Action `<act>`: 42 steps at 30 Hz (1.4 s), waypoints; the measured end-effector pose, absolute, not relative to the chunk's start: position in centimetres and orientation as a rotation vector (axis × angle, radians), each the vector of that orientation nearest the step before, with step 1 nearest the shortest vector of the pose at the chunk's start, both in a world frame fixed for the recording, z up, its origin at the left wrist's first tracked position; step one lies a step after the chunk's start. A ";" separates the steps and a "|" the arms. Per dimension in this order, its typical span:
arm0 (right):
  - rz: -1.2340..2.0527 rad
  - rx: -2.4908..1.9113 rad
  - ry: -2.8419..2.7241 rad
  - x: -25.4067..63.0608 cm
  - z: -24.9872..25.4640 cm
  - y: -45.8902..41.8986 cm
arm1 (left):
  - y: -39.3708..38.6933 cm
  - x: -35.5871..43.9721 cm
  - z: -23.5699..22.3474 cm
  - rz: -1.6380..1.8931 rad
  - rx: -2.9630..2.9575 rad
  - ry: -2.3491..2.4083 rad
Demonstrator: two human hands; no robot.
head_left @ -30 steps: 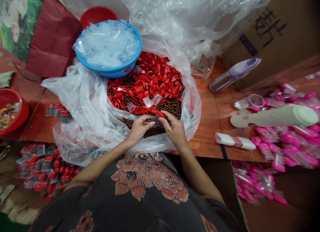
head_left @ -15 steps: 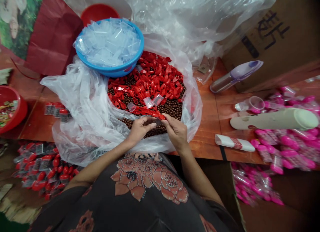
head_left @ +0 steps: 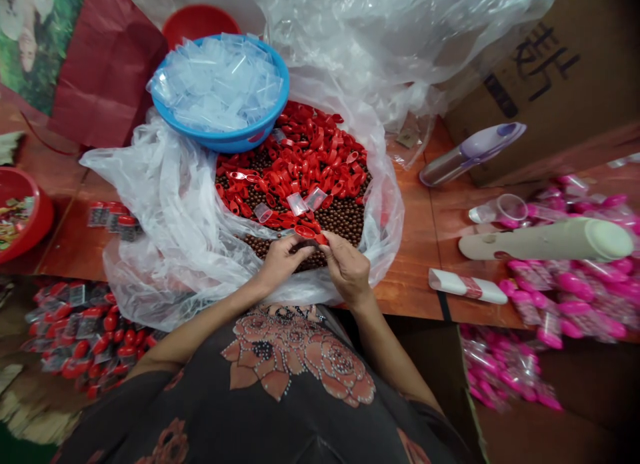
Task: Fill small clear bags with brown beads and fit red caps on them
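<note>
While the right hand pinched a red cap narrowly at one end, the left hand curled just beside it, its grip unclear. The cap hung over the bag near the bench's front edge; it looked light, stiff and slippery, best held by its rim.

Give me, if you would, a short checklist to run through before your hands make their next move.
1. Left hand and right hand both over the open plastic bag: ok.
2. Firm hold on the red plastic cap between the hands: cannot tell, as the fingers partly hide it.
3. Clear plastic sleeves all inside the blue basin: not ok, three lie on the red caps.
4. Red caps apart from the brown beads: not ok, they lie mingled in the bag.
</note>
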State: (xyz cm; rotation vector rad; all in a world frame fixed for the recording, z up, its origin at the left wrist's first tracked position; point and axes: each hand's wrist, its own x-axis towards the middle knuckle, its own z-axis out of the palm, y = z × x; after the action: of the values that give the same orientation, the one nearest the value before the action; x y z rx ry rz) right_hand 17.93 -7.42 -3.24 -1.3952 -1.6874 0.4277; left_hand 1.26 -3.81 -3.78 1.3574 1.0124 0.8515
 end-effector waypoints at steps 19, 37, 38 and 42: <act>0.361 -1.348 -2.028 18.0 -5.3 -6.6 | -3.6 1.2 -3.2 0.757 0.977 0.969; 0.339 -1.282 -1.967 16.9 -5.8 -7.2 | -3.2 1.9 -2.6 0.622 0.355 0.899; 0.340 -1.289 -1.993 16.9 -5.7 -7.2 | -3.3 1.9 -2.8 0.620 0.368 0.901; 0.292 -1.302 -2.141 16.8 -4.8 -6.8 | -3.8 2.2 -3.2 0.649 0.429 0.905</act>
State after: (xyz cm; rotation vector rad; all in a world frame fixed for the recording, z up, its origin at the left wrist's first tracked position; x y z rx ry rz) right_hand 16.85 -6.80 -4.81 -1.3021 -2.1414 0.2924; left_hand 2.20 -3.83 -3.17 0.4292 0.9050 0.6495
